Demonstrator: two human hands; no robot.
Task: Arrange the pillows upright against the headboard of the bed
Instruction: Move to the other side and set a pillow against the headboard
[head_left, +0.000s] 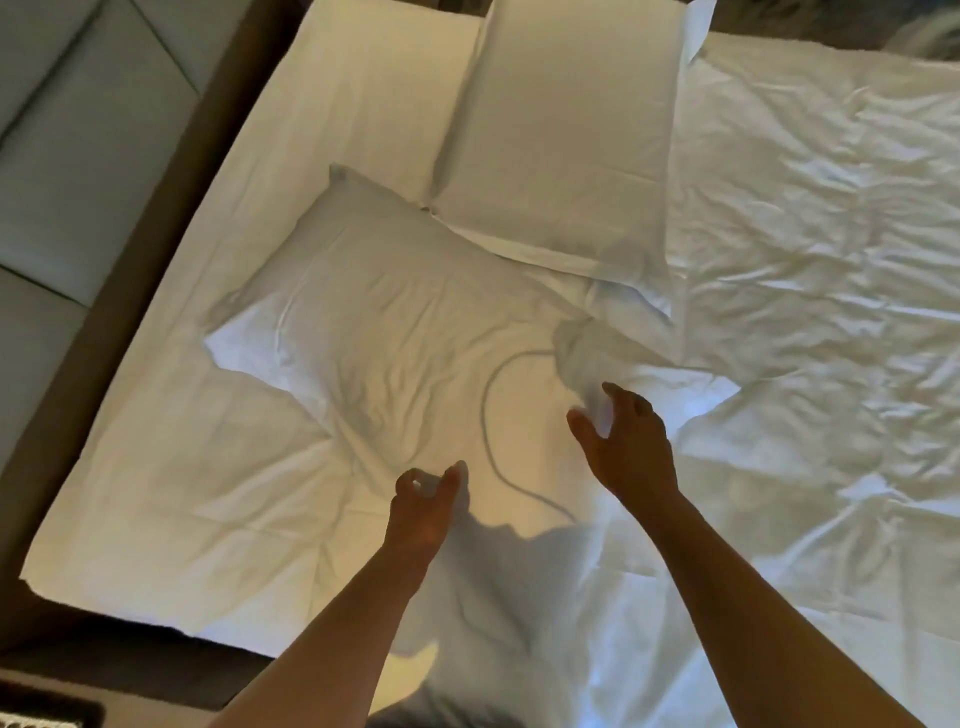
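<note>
White creased pillow (363, 332) lies flat; right hand (631, 441) perhaps pinching cloth.

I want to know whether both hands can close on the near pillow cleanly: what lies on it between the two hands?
In the head view, a thin cable curves across the near pillow between the left hand and right hand; otherwise only wrinkled pillowcase.

You are looking down on a bed (810, 218) whose white sheet is lying rumpled across the right half and smoother toward the left. A brown wooden frame (171, 171) is running along the bed's left edge, and pale padded panels (67, 130), split by seams, are standing just beyond it. Dark flooring (119, 660) is showing at the lower left corner. Warm light is falling on the middle of the sheet, while cooler, bluish light is washing the lower right.
</note>
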